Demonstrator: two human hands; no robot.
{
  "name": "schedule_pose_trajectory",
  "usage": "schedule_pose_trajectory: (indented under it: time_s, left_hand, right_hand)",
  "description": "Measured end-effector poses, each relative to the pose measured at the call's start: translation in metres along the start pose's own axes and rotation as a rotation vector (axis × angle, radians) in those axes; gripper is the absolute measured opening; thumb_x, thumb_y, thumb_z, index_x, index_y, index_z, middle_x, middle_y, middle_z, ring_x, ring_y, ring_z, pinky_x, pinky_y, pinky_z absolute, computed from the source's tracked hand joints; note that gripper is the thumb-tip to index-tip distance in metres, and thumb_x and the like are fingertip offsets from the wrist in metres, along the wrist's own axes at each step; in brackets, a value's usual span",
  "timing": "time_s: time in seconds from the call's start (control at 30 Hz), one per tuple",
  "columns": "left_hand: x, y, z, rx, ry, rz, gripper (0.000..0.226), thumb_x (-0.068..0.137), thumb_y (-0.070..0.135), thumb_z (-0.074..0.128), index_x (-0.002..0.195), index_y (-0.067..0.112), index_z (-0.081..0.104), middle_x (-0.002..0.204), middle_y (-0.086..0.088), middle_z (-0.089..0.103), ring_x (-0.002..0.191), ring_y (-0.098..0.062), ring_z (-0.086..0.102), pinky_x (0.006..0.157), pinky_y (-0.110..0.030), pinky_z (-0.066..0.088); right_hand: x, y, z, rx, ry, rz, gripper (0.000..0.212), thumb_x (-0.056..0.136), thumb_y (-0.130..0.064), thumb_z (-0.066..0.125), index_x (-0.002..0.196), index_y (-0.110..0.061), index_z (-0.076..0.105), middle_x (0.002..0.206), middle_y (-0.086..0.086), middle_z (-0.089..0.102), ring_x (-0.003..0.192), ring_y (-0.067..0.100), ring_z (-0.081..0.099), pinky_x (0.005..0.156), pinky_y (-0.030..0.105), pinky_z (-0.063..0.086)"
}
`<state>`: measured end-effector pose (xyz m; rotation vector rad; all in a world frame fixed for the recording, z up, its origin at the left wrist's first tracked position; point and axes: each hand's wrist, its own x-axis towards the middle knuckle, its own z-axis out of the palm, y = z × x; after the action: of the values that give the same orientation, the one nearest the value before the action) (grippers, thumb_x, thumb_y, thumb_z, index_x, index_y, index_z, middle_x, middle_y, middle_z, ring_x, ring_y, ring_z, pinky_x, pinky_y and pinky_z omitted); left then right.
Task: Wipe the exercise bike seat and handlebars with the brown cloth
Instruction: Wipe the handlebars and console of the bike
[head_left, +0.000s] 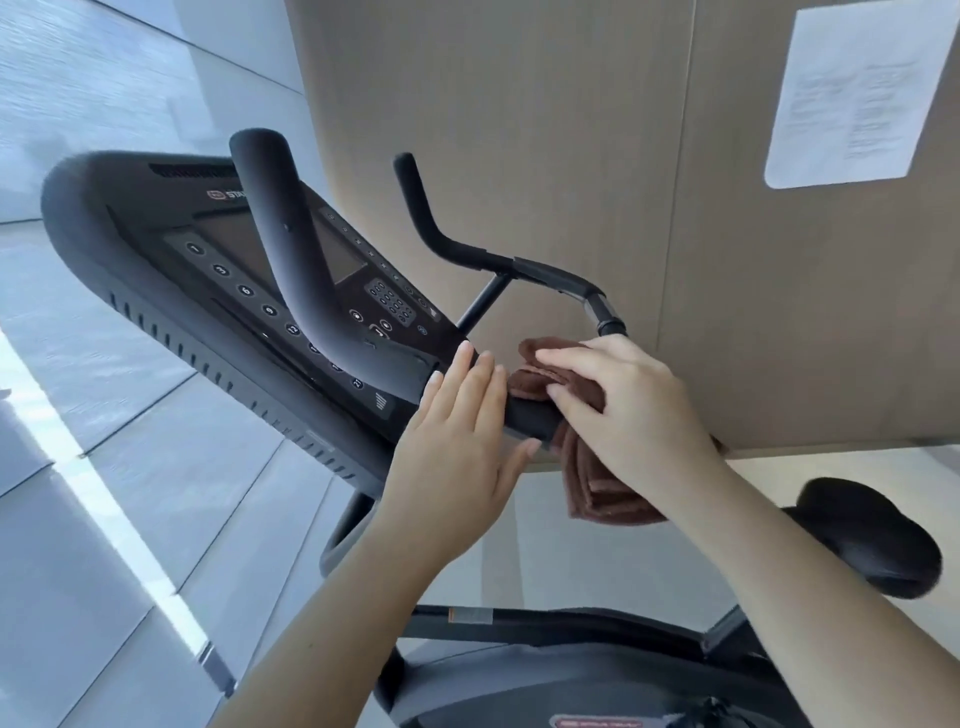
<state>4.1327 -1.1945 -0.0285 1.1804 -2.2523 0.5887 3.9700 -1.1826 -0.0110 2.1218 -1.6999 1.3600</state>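
1. At the bottom edge runs the bike's dark frame (545, 631). To its right is the black seat (872, 540), well apart from both hands.
2. 2 bare forearms reach up from there to the handlebars (527, 420).
3. The left hand (457, 421) is released. Its fingers lie straight across the bar at the console edge, and its thumb stretches along the bar's underside.
4. The right hand (628, 410) grasps the brown cloth (602, 493), fingers bent over it, pressing it onto the bar just beside the left hand. Folded layers of the cloth hang below the palm.
5. Behind the hands tilts the console (218, 249) with its numbered buttons. 1 thick horn (293, 260) crosses in front of it, and a thinner horn (415, 208) rises farther back.
6. Farthest are a tan wall panel (519, 130) bearing a white printed sheet (852, 93), and grey floor tiles (104, 467) at left.
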Motion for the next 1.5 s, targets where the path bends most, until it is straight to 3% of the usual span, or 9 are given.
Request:
schedule_pose_trajectory:
  time_s: [0.27, 0.5, 0.63, 0.83, 1.07, 1.13, 1.2, 1.3, 1.5]
  left_hand:
    - [0.003, 0.004, -0.003, -0.001, 0.006, -0.046, 0.061, 0.090, 0.044, 0.036, 0.122, -0.006, 0.053, 0.125, -0.019, 0.057, 0.126, -0.036, 0.042, 0.103, -0.048, 0.028]
    - [0.006, 0.013, -0.004, -0.019, -0.048, -0.103, 0.066, 0.087, 0.049, 0.041, 0.123, -0.005, 0.053, 0.129, -0.018, 0.054, 0.130, -0.036, 0.037, 0.105, -0.048, 0.024]
    - [0.007, 0.016, -0.004, 0.008, -0.059, -0.122, 0.067, 0.086, 0.047, 0.035, 0.122, -0.006, 0.053, 0.129, -0.018, 0.054, 0.129, -0.036, 0.037, 0.104, -0.046, 0.020]
    - [0.008, 0.024, -0.005, 0.035, -0.086, -0.163, 0.081, 0.080, 0.060, 0.035, 0.125, -0.005, 0.050, 0.134, -0.016, 0.049, 0.133, -0.034, 0.032, 0.107, -0.044, 0.019]
    - [0.011, 0.036, -0.004, 0.052, -0.113, -0.193, 0.092, 0.078, 0.068, 0.033, 0.132, -0.005, 0.042, 0.141, -0.018, 0.041, 0.135, -0.033, 0.026, 0.108, -0.045, 0.016]
    - [0.012, 0.040, -0.003, 0.048, -0.118, -0.174, 0.093, 0.078, 0.069, 0.033, 0.134, -0.005, 0.039, 0.143, -0.018, 0.037, 0.136, -0.033, 0.023, 0.108, -0.047, 0.014]
    - [0.012, 0.043, -0.001, 0.050, -0.123, -0.175, 0.095, 0.077, 0.070, 0.032, 0.136, -0.005, 0.036, 0.145, -0.017, 0.033, 0.137, -0.032, 0.020, 0.109, -0.046, 0.013]
    - [0.012, 0.044, 0.001, 0.043, -0.120, -0.188, 0.094, 0.078, 0.069, 0.032, 0.138, -0.003, 0.032, 0.148, -0.014, 0.028, 0.139, -0.030, 0.016, 0.109, -0.046, 0.013]
    - [0.012, 0.045, -0.001, 0.035, -0.121, -0.194, 0.094, 0.078, 0.072, 0.027, 0.141, 0.001, 0.028, 0.151, -0.008, 0.021, 0.140, -0.026, 0.010, 0.110, -0.045, 0.011]
  right_hand:
    - [-0.012, 0.034, -0.020, 0.042, -0.076, -0.034, 0.028, 0.084, -0.022, 0.060, 0.111, -0.030, 0.064, 0.108, -0.003, 0.060, 0.099, 0.019, 0.057, 0.083, 0.032, 0.046]
    - [-0.002, 0.047, -0.025, 0.116, -0.107, -0.008, 0.028, 0.083, -0.019, 0.064, 0.109, -0.027, 0.066, 0.111, -0.001, 0.061, 0.102, 0.017, 0.057, 0.088, 0.020, 0.038]
    - [0.015, 0.018, -0.009, 0.126, -0.155, -0.117, 0.029, 0.085, -0.025, 0.060, 0.113, -0.032, 0.063, 0.111, -0.002, 0.060, 0.100, 0.017, 0.057, 0.086, 0.025, 0.041]
    - [-0.010, 0.058, -0.027, 0.196, -0.164, -0.211, 0.030, 0.085, -0.022, 0.061, 0.114, -0.030, 0.062, 0.113, -0.004, 0.058, 0.102, 0.020, 0.056, 0.086, 0.034, 0.048]
    - [0.035, 0.049, -0.010, 0.148, -0.274, -0.187, 0.031, 0.088, -0.031, 0.056, 0.118, -0.035, 0.059, 0.114, -0.003, 0.059, 0.103, 0.015, 0.056, 0.082, 0.020, 0.039]
    - [0.032, 0.056, -0.013, 0.180, -0.311, -0.208, 0.032, 0.088, -0.032, 0.055, 0.119, -0.037, 0.057, 0.115, -0.005, 0.058, 0.105, 0.015, 0.054, 0.087, 0.023, 0.041]
    - [0.016, 0.068, -0.019, 0.208, -0.269, -0.258, 0.032, 0.087, -0.032, 0.057, 0.119, -0.036, 0.058, 0.116, -0.005, 0.058, 0.105, 0.018, 0.054, 0.088, 0.030, 0.046]
    - [-0.003, 0.084, -0.024, 0.246, -0.159, -0.312, 0.030, 0.084, -0.033, 0.058, 0.114, -0.031, 0.062, 0.114, -0.005, 0.060, 0.103, 0.018, 0.056, 0.086, 0.023, 0.043]
    - [0.043, 0.099, -0.013, 0.265, -0.265, -0.136, 0.027, 0.082, -0.025, 0.065, 0.109, -0.030, 0.066, 0.108, -0.004, 0.064, 0.101, 0.017, 0.058, 0.090, 0.030, 0.045]
